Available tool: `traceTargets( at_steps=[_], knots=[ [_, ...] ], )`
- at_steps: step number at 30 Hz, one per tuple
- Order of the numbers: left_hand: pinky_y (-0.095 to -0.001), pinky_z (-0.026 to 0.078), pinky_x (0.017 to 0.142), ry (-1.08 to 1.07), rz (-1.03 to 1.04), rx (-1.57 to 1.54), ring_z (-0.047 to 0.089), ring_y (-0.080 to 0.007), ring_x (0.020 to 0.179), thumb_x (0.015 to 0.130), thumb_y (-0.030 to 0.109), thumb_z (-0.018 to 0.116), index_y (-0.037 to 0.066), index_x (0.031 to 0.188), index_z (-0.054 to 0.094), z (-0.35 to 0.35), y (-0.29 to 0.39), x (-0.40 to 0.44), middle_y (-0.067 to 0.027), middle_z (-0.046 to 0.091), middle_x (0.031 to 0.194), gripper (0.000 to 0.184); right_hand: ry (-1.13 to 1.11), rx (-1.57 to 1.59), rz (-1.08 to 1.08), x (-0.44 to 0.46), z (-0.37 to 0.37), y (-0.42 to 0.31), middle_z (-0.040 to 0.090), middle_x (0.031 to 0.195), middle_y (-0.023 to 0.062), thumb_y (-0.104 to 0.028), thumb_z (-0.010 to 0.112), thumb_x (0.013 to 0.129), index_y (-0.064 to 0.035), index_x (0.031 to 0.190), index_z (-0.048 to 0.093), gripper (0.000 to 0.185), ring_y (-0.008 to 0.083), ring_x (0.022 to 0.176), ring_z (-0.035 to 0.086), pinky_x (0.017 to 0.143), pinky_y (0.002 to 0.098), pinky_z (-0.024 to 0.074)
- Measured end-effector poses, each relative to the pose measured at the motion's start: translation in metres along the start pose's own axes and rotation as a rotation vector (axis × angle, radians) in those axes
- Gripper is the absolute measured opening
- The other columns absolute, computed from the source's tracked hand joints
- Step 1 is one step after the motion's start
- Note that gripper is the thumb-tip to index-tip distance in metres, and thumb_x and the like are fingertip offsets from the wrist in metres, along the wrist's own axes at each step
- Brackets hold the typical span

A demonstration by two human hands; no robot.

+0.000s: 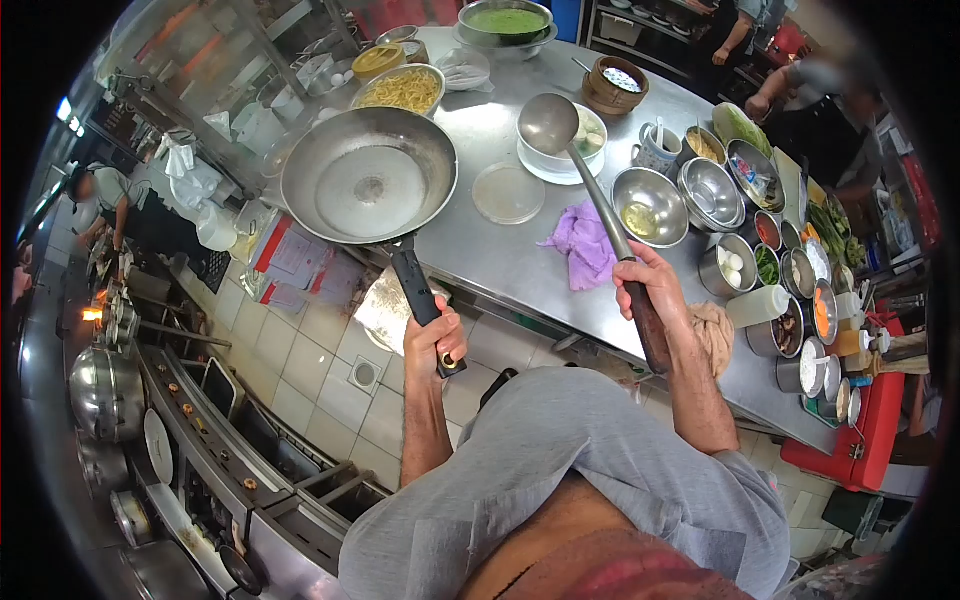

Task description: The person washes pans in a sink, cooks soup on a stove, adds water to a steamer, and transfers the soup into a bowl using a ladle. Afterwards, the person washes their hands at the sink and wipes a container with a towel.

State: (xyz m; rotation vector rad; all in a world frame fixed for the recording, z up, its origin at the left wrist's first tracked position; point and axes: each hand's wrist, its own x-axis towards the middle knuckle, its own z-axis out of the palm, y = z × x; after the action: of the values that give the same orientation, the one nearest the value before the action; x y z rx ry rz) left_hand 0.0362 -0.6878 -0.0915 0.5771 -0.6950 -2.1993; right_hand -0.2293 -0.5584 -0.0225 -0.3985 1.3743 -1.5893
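My left hand (437,338) is closed around the black handle of a wide frying pan (370,175). The pan hangs level over the left edge of the steel table, and only a little shine shows inside it. In my right hand (652,290) is the dark wooden handle of a long ladle (549,124). The ladle's bowl hovers over a white bowl (575,150) holding pale, greenish pieces in liquid. Below the ladle's shaft lie a crumpled purple cloth (585,243) and a steel bowl (650,206) with yellowish liquid. A round translucent lid (508,193) rests between pan and cloth.
Noodles fill a bowl (403,90) behind the pan. Several ingredient containers, including a bowl of eggs (730,267), crowd the table's right side. A stove counter (215,440) runs along the left, with a flame (92,314) farther off. Other people stand at left and upper right.
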Motion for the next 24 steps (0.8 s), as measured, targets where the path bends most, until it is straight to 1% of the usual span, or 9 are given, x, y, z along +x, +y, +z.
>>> traceTargets(
  at_steps=[3,8,11,12,16,19,21,22,24],
  knots=[
    [-0.0224,0.032,0.033,0.026,-0.006,-0.01,0.035,-0.005,0.04,0.077,-0.004,0.05,0.006,0.092,0.047,-0.006,0.0,-0.01,0.0005,0.044,0.061,0.018,0.038,-0.005,0.011,0.0,0.004,0.002,0.051,0.063,0.0064,-0.003,0.057,0.074,0.0039,0.117,0.039,0.047,0.0119,0.038,0.048,0.029,0.0247,0.0356],
    [-0.0227,0.032,0.033,0.064,-0.001,-0.015,0.035,-0.0051,0.04,0.077,-0.004,0.05,0.006,0.091,0.049,-0.014,-0.007,-0.028,0.0004,0.043,0.059,0.017,0.016,-0.042,0.007,0.005,0.0,0.003,0.051,0.065,0.006,-0.004,0.058,0.074,0.0034,0.115,0.04,0.046,0.0114,0.039,0.048,0.03,0.0241,0.0374],
    [-0.0239,0.034,0.034,0.107,-0.001,0.005,0.034,-0.0055,0.039,0.076,-0.005,0.05,0.008,0.088,0.047,-0.01,-0.012,-0.042,0.001,0.041,0.057,0.018,0.011,-0.086,0.005,0.005,-0.004,0.002,0.051,0.064,0.0056,-0.003,0.058,0.074,0.0037,0.116,0.039,0.047,0.0113,0.039,0.048,0.03,0.0239,0.0374],
    [-0.0239,0.034,0.034,0.103,0.0,-0.001,0.034,-0.0056,0.039,0.075,-0.005,0.05,0.008,0.088,0.047,-0.008,-0.015,-0.046,0.0009,0.04,0.056,0.018,0.002,-0.096,0.002,0.004,-0.007,0.001,0.052,0.063,0.0054,-0.004,0.058,0.073,0.0034,0.111,0.043,0.042,0.0111,0.041,0.05,0.032,0.0239,0.0402],
    [-0.0239,0.034,0.034,0.128,0.029,-0.002,0.034,-0.0059,0.039,0.075,-0.005,0.051,0.007,0.088,0.046,-0.004,-0.032,-0.061,0.0006,0.04,0.056,0.018,-0.046,-0.072,-0.007,0.009,-0.022,0.002,0.052,0.064,0.0057,-0.004,0.058,0.073,0.0039,0.112,0.043,0.042,0.0114,0.041,0.05,0.032,0.0239,0.0403],
    [-0.0239,0.033,0.034,0.148,0.051,-0.004,0.033,-0.0059,0.039,0.075,-0.005,0.051,0.007,0.088,0.046,0.003,-0.046,-0.073,0.0004,0.04,0.056,0.019,-0.092,-0.07,-0.007,0.014,-0.036,0.003,0.052,0.065,0.0062,-0.005,0.058,0.073,0.0056,0.115,0.039,0.047,0.0118,0.041,0.05,0.032,0.0243,0.0405],
    [-0.0218,0.031,0.033,0.144,0.084,-0.015,0.033,-0.0044,0.039,0.077,-0.004,0.05,0.005,0.092,0.045,0.007,-0.058,-0.081,0.0003,0.042,0.061,0.017,-0.123,-0.052,0.0,0.02,-0.048,0.005,0.053,0.065,0.0067,-0.005,0.058,0.074,0.008,0.118,0.034,0.052,0.0122,0.042,0.05,0.032,0.0249,0.0407],
    [-0.0218,0.031,0.033,0.149,0.092,-0.016,0.033,-0.0044,0.039,0.077,-0.004,0.05,0.005,0.092,0.045,0.011,-0.064,-0.084,0.0003,0.042,0.061,0.017,-0.132,-0.054,0.001,0.021,-0.052,0.002,0.053,0.065,0.0067,-0.005,0.058,0.074,0.008,0.118,0.034,0.052,0.0122,0.042,0.05,0.032,0.0249,0.0407],
    [-0.0217,0.031,0.033,0.168,0.107,-0.019,0.033,-0.0043,0.038,0.077,-0.003,0.05,0.005,0.092,0.044,0.02,-0.075,-0.092,0.0003,0.043,0.061,0.018,-0.152,-0.071,0.006,0.021,-0.059,-0.001,0.052,0.066,0.0069,-0.006,0.058,0.075,0.01,0.12,0.028,0.057,0.0124,0.043,0.051,0.033,0.0251,0.0414]
  ],
)
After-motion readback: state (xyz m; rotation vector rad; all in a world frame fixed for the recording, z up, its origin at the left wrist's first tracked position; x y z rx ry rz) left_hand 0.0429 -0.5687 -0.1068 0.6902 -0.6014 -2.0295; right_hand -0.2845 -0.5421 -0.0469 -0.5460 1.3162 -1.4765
